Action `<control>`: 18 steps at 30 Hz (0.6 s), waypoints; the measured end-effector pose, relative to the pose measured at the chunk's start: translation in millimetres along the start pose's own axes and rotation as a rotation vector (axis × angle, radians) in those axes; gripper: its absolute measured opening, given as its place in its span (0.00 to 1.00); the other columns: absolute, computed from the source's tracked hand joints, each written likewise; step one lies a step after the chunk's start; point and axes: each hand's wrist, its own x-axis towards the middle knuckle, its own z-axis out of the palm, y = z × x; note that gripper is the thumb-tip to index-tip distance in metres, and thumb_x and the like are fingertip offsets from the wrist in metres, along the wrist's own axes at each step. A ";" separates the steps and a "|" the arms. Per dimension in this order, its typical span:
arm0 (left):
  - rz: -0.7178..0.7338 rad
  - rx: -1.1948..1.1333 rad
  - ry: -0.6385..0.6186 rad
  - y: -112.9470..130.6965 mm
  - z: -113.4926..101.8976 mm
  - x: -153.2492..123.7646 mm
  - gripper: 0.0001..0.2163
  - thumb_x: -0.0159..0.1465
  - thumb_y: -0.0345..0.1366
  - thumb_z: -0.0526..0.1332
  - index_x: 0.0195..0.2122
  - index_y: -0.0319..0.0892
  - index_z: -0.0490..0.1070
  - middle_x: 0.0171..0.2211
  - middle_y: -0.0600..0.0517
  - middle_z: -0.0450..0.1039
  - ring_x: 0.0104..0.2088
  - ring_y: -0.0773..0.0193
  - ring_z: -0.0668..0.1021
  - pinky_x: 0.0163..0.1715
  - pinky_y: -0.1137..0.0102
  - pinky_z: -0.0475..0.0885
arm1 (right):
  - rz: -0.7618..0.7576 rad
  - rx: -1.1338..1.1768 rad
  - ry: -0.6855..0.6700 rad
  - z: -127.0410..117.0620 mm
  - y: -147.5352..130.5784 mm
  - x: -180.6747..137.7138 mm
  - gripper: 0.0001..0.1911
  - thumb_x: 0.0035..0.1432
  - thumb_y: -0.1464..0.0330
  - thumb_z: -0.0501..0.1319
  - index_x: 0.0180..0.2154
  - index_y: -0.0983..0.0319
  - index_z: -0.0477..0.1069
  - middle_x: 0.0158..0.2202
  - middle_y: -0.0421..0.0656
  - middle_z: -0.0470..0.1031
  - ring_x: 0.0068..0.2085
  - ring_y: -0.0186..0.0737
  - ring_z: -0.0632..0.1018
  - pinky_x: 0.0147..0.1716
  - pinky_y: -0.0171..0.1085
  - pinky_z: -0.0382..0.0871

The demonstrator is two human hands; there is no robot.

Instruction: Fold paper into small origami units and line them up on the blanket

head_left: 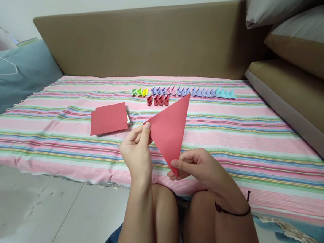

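Note:
A red sheet of paper (170, 128), folded into a triangle, is held up above the striped cloth between both hands. My left hand (139, 144) pinches its left corner, thumb on top. Its bottom corner is gripped between the thumb and fingers of my right hand (190, 164). To the left, a stack of red paper (109, 119) lies on the cloth, with a bit of lighter paper showing at its right edge. Behind the triangle stand several small dark red folded paper pieces (161, 100).
A row of folded paper pieces runs along the back: green and yellow (139, 92), purple (203, 92), pink (171, 90) and light blue (225, 93). The striped cloth (252, 138) covers the seat before a brown backrest (147, 40). Cushions (312, 48) are piled at right.

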 end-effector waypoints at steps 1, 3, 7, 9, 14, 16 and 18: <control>0.000 0.001 0.001 -0.3 -0.2 0.4 0.10 0.51 0.39 0.68 0.30 0.38 0.77 0.23 0.53 0.76 0.26 0.68 0.76 0.29 0.73 0.73 | 0.002 -0.001 0.004 0.1 0.5 0.3 0.16 0.48 0.56 0.66 0.27 0.64 0.77 0.27 0.44 0.80 0.29 0.36 0.79 0.33 0.34 0.74; -0.002 0.003 0.006 -0.8 -0.5 1.0 0.10 0.51 0.40 0.68 0.30 0.38 0.77 0.23 0.53 0.76 0.26 0.68 0.77 0.30 0.72 0.74 | -0.003 -0.007 0.009 0.3 1.2 0.7 0.16 0.48 0.57 0.66 0.26 0.64 0.77 0.27 0.44 0.80 0.30 0.36 0.79 0.33 0.35 0.74; -0.004 0.017 0.026 -1.5 -1.1 2.5 0.11 0.51 0.40 0.68 0.30 0.38 0.77 0.24 0.53 0.77 0.26 0.68 0.77 0.29 0.73 0.73 | 0.005 -0.026 0.012 0.4 1.7 1.2 0.14 0.47 0.58 0.67 0.25 0.63 0.76 0.27 0.44 0.80 0.30 0.37 0.79 0.33 0.36 0.74; -0.004 0.015 0.030 -1.8 -1.8 3.6 0.11 0.50 0.41 0.68 0.30 0.38 0.77 0.24 0.53 0.76 0.27 0.67 0.77 0.30 0.72 0.74 | 0.013 -0.020 0.026 0.6 2.0 1.4 0.13 0.46 0.59 0.68 0.25 0.63 0.75 0.27 0.43 0.79 0.30 0.37 0.79 0.34 0.36 0.74; -0.013 0.006 0.038 -3.2 -3.5 5.3 0.11 0.50 0.41 0.69 0.30 0.38 0.77 0.24 0.53 0.76 0.27 0.67 0.78 0.32 0.71 0.75 | 0.013 -0.017 0.024 1.1 2.7 1.6 0.12 0.46 0.60 0.68 0.24 0.63 0.74 0.26 0.43 0.79 0.30 0.38 0.79 0.33 0.37 0.73; -0.006 0.003 0.041 -3.8 -3.5 5.0 0.11 0.50 0.40 0.68 0.30 0.38 0.78 0.24 0.53 0.77 0.27 0.67 0.78 0.31 0.72 0.75 | 0.015 -0.037 0.031 1.5 2.0 1.1 0.12 0.45 0.61 0.68 0.23 0.63 0.73 0.25 0.42 0.79 0.29 0.38 0.79 0.32 0.36 0.72; 0.000 -0.004 0.048 -4.3 -3.2 4.6 0.11 0.50 0.40 0.68 0.30 0.39 0.78 0.24 0.53 0.77 0.28 0.67 0.78 0.32 0.72 0.75 | 0.017 -0.052 0.028 2.1 0.8 0.4 0.12 0.43 0.62 0.69 0.22 0.63 0.72 0.23 0.41 0.77 0.29 0.37 0.78 0.32 0.36 0.71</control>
